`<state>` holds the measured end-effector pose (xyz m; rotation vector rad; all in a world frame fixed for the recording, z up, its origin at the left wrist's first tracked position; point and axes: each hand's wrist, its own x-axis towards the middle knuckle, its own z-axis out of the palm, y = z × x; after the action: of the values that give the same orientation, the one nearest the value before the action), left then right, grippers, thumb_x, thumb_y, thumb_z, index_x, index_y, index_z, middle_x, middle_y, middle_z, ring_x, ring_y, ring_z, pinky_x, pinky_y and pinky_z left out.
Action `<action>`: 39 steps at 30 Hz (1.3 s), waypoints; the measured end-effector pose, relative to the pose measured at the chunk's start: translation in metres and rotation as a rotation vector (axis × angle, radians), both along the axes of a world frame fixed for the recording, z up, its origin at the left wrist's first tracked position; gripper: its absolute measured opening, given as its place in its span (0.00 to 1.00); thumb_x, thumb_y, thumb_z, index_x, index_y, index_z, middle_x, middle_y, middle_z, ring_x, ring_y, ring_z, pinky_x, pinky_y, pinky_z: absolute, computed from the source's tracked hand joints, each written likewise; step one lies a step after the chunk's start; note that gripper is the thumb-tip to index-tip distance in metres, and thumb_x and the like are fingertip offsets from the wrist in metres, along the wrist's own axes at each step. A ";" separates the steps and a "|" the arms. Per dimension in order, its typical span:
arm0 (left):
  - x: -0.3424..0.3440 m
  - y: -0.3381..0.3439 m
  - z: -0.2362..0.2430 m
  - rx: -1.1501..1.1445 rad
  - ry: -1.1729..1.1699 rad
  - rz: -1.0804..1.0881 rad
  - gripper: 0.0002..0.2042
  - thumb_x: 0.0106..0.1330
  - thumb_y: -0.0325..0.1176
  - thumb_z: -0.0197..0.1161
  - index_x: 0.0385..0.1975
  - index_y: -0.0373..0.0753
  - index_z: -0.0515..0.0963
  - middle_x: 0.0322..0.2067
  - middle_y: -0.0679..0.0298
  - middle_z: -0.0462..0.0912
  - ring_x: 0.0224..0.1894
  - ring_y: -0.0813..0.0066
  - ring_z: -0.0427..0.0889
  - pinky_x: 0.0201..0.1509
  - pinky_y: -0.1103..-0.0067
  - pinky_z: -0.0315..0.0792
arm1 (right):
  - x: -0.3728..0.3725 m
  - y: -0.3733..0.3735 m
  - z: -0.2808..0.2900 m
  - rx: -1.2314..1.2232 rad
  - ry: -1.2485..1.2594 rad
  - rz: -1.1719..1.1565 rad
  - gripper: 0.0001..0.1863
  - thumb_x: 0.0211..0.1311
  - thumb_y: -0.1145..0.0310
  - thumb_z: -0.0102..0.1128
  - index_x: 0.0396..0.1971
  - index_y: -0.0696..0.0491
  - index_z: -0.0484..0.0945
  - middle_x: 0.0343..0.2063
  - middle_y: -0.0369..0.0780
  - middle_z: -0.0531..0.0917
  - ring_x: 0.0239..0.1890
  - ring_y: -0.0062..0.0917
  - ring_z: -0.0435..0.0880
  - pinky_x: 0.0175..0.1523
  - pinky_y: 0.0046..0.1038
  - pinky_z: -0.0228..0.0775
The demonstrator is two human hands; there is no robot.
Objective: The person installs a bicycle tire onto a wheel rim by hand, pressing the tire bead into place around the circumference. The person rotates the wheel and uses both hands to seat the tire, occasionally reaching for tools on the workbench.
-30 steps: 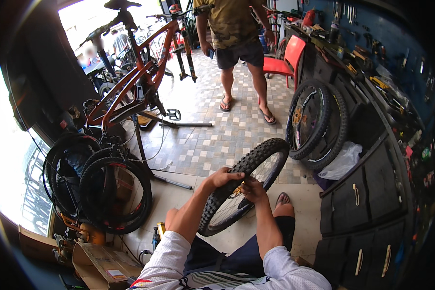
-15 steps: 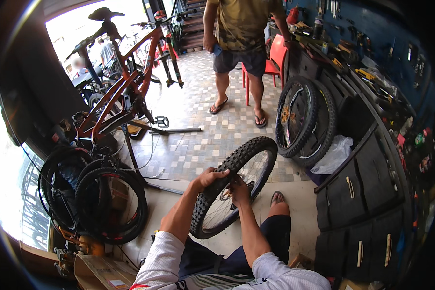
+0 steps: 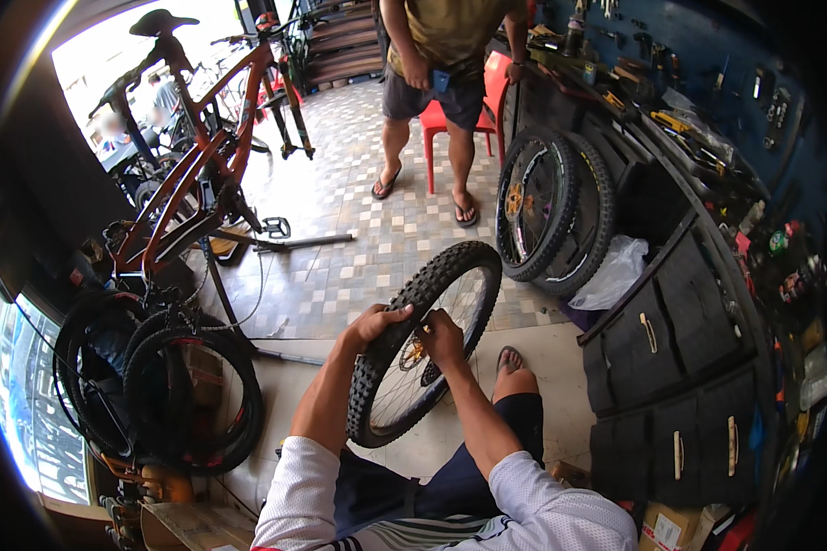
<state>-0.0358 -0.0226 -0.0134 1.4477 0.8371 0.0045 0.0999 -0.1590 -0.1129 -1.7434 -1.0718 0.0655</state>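
A bicycle wheel with a knobby black tyre [image 3: 443, 266] stands tilted in front of me, its thin spokes and gold brake disc showing inside the rim. My left hand [image 3: 379, 323] is closed over the tyre's upper left side, thumb lying across the tread. Against the inner side of the rim, among the spokes, my right hand [image 3: 441, 336] is closed with its fingertips pinched together. What those fingertips hold, if anything, is too small and hidden to make out. The disc sits just below my right hand.
An orange bike frame [image 3: 220, 151] hangs on a work stand at left, above several wheels [image 3: 239, 441]. Two wheels [image 3: 574, 234] lean on the dark cabinet [image 3: 675, 321] at right. Beyond, a person [image 3: 446, 55] holds a phone near a red chair [image 3: 494, 87]; tools crowd the bench.
My right hand has moved up from beside the hub to the rim's inner edge, its fingers now pinched. My left hand keeps its hold on the tyre. The person's phone hand has come forward.
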 end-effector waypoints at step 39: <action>-0.003 0.002 -0.008 0.160 0.047 0.009 0.46 0.54 0.70 0.72 0.48 0.22 0.82 0.39 0.49 0.87 0.39 0.64 0.86 0.44 0.69 0.78 | -0.005 0.022 -0.017 0.100 0.826 0.277 0.09 0.66 0.76 0.68 0.44 0.54 0.79 0.30 0.36 0.85 0.19 0.17 0.79 0.23 0.22 0.68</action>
<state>-0.0387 -0.0209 -0.0219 1.5995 0.8981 0.0451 0.0948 -0.1374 -0.1301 -1.2621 -0.6631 0.8159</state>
